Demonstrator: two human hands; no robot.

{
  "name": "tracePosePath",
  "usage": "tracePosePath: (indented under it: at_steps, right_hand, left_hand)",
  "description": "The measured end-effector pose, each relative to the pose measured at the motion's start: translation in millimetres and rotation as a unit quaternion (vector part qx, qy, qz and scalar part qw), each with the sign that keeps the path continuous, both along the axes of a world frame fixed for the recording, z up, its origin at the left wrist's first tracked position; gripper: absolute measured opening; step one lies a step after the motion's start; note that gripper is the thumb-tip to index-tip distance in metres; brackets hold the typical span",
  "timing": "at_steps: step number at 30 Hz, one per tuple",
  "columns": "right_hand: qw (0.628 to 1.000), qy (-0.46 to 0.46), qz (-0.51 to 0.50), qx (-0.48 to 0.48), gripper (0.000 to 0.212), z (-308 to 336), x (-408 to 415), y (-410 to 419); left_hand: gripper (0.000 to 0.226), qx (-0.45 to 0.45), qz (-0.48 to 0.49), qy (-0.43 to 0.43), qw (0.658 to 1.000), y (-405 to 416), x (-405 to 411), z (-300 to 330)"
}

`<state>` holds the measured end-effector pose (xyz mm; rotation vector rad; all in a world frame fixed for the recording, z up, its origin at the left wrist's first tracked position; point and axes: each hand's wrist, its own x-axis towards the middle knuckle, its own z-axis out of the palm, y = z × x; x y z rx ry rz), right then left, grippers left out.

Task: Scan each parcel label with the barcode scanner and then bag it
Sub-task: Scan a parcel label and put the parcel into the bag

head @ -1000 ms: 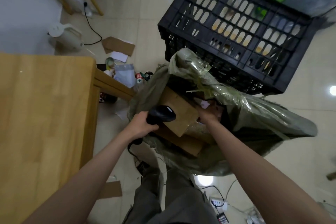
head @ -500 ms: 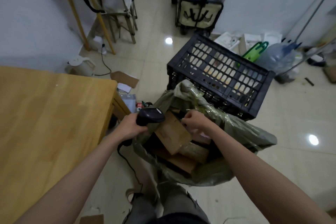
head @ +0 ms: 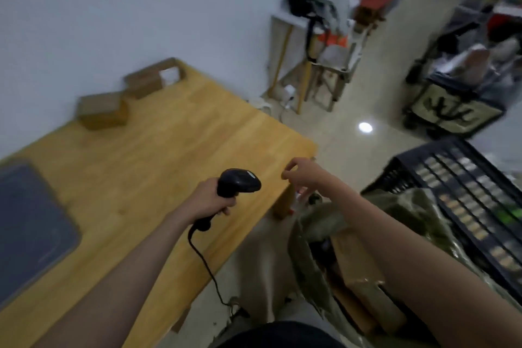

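R hand, loosely curled & empty, is out of the olive plastic sack now, heading for brown cardboard parcels on the table; L hand grips black pistol-grip scanner.

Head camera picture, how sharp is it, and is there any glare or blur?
Head view: motion-blurred overall, the cardboard boxes on the table smeared; the scanner in the left hand is clearer; a bright lamp reflection glares on the floor; wide-angle tilt.
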<state>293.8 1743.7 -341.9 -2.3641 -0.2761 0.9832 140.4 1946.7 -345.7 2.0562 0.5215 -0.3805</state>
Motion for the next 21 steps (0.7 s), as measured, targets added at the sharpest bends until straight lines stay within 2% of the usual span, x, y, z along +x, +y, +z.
tracePosePath:
  at_steps: [11,21]
  right_hand:
    - [0.982,0.007,0.187,0.018,0.031,9.7,-19.9,163.6]
    - [0.955,0.008,0.296,0.032,0.030,-0.3,44.2,247.2]
  left_hand:
    - [0.011,0.003,0.223,-0.012,0.975,102.0,-92.4,6.7]
    - [0.005,0.039,0.326,0.024,0.944,141.3,-56.7,1.8]
